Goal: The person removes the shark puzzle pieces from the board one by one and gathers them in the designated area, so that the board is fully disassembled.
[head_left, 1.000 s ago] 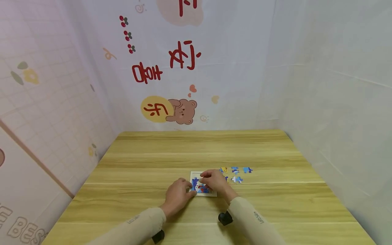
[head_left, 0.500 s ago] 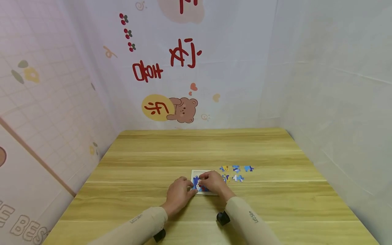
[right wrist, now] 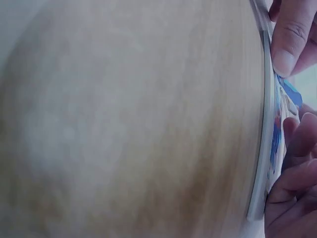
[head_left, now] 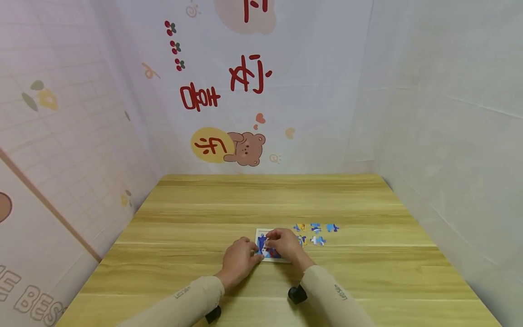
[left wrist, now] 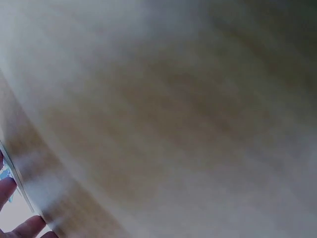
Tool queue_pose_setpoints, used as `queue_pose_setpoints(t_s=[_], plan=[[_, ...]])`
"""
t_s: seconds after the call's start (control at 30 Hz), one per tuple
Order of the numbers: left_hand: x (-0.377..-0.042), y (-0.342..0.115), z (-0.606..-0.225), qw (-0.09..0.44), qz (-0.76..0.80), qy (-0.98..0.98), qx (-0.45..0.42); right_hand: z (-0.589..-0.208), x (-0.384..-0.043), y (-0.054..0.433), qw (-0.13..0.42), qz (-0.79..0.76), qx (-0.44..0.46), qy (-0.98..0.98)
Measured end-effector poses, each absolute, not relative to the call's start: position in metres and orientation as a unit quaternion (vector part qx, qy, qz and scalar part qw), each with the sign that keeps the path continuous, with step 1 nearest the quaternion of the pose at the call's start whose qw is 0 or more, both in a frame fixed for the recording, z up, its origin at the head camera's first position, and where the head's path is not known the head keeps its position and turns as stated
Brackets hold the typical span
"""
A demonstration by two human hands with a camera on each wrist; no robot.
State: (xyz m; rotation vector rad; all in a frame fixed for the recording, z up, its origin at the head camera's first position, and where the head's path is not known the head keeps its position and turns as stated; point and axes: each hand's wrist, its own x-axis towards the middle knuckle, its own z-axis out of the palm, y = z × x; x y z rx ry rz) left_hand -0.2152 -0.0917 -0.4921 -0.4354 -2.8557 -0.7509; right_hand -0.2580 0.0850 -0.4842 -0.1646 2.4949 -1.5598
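Observation:
A small white-bordered puzzle tray (head_left: 258,232) lies on the table with part of a blue and red picture in it. My left hand (head_left: 239,260) holds the tray's near left corner, thumb on the near edge and fingers along the left edge. Over the picture, my right hand (head_left: 283,244) pinches a puzzle piece (right wrist: 291,94), mostly hidden by the fingers. In the right wrist view it looks blue and tilted. Curled fingers of the right hand (right wrist: 297,163) show beside the tray's edge there. The left wrist view catches only fingertips (left wrist: 30,226) at the tray's border.
Several loose puzzle pieces (head_left: 316,227) lie in two rows right of the tray, the nearest partly behind my right hand. The wooden table (head_left: 196,209) meets a printed cloth wall (head_left: 318,113) at the back, with cloth at both sides.
My right hand has shifted slightly left and down over the picture, covering more of it. My left hand stays at the tray's corner. The loose pieces have not moved.

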Motion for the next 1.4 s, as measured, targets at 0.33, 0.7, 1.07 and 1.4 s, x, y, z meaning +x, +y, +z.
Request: queue_pose_setpoints(t_s=[0.33,0.7,1.07,1.4], plan=[[-0.213,-0.09,-0.491,0.083,-0.252,-0.954,-0.143,-0.484,-0.254,0.08,0.068,-0.538,-0.03,0.839],[-0.211,-0.094,-0.488,0.081,-0.235,-0.96,-0.132,-0.483,-0.26,0.116,0.067,-0.617,-0.014,0.784],[-0.212,-0.089,-0.486,0.063,-0.233,-0.961,-0.133,-0.49,-0.26,0.252,0.058,-0.552,0.101,0.826],[-0.211,-0.088,-0.486,0.068,-0.244,-0.958,-0.133,-0.489,-0.256,0.286,0.076,-0.533,0.104,0.836]])
